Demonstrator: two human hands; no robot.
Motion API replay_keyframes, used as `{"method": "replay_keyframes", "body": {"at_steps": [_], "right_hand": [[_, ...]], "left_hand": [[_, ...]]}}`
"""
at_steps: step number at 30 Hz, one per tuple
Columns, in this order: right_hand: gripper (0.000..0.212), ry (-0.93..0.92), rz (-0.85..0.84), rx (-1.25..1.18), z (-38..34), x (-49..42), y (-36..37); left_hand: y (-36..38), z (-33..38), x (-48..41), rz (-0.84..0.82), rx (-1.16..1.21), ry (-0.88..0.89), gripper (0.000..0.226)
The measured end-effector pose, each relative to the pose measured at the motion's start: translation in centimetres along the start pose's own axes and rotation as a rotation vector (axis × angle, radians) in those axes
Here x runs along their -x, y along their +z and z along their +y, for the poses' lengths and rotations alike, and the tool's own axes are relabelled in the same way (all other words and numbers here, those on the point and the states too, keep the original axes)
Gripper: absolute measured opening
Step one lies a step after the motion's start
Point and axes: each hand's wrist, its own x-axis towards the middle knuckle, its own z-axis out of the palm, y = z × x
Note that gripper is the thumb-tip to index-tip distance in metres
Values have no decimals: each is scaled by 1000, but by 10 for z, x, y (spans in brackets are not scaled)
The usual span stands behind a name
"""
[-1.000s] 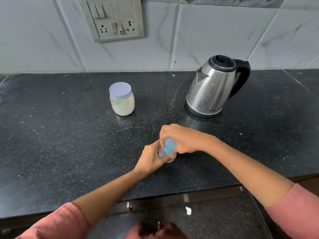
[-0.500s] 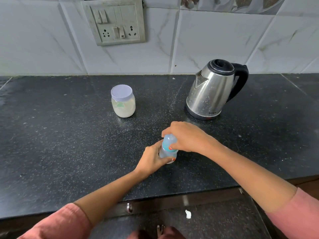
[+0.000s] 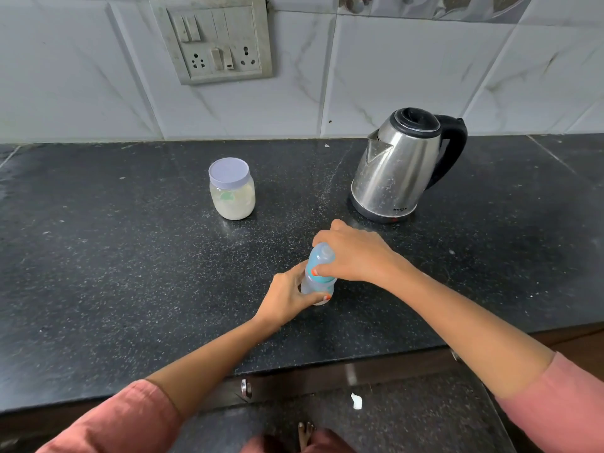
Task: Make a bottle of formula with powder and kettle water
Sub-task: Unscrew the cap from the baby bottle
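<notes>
A small clear baby bottle (image 3: 314, 286) with a pale blue cap (image 3: 321, 258) stands upright on the black counter (image 3: 130, 273), near its front edge. My left hand (image 3: 287, 297) grips the bottle's lower body from the left. My right hand (image 3: 354, 253) curls over the blue cap from the right. A jar of white powder (image 3: 232, 189) with a lilac lid stands behind and to the left. The steel kettle (image 3: 397, 165), its lid down and black handle to the right, stands behind and to the right.
A white tiled wall with a switch and socket panel (image 3: 215, 37) runs behind the counter. Below the counter's front edge are a cabinet handle (image 3: 245, 389), a scrap of white paper (image 3: 356, 401) on the floor and my bare toes (image 3: 305, 434).
My right hand has shifted a little on the blue cap, which shows more than a second ago. My left hand keeps its grip on the bottle. My head has moved, so the view sits lower.
</notes>
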Motion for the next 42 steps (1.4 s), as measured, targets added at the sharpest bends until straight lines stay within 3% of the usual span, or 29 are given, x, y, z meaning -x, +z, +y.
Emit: {"method": "replay_keyframes", "body": {"at_steps": [8,11,13,16,25,28,33,39,42], "right_hand": [[41,-273,-117,-120,3,4,-7],[30,-229,-57,-243,2,3,-5],[40,-101,38,-198,1,1,-2],[49,32,26,-88,-3,0,0],[43,-192,-138,-178,-6,9,-12],[40,-146,-79,-217,-4,8,-7],[53,56,120,37,-6,5,-1],[38,-53,23,-35,-9,9,-5],[40,-117,-26,-152,-6,12,-7]], "left_hand": [[1,-4,-2,17,-33,-25,55],[1,-4,-2,17,-36,-10,58],[1,-3,-1,25,-34,-1,55],[1,-3,-1,15,-27,6,53],[0,-3,-2,18,-34,-7,56],[0,-2,-1,4,-24,10,58],[0,-3,0,0,-16,15,54],[1,-3,-1,1,-6,10,57],[1,-3,-1,12,-22,2,57]]}}
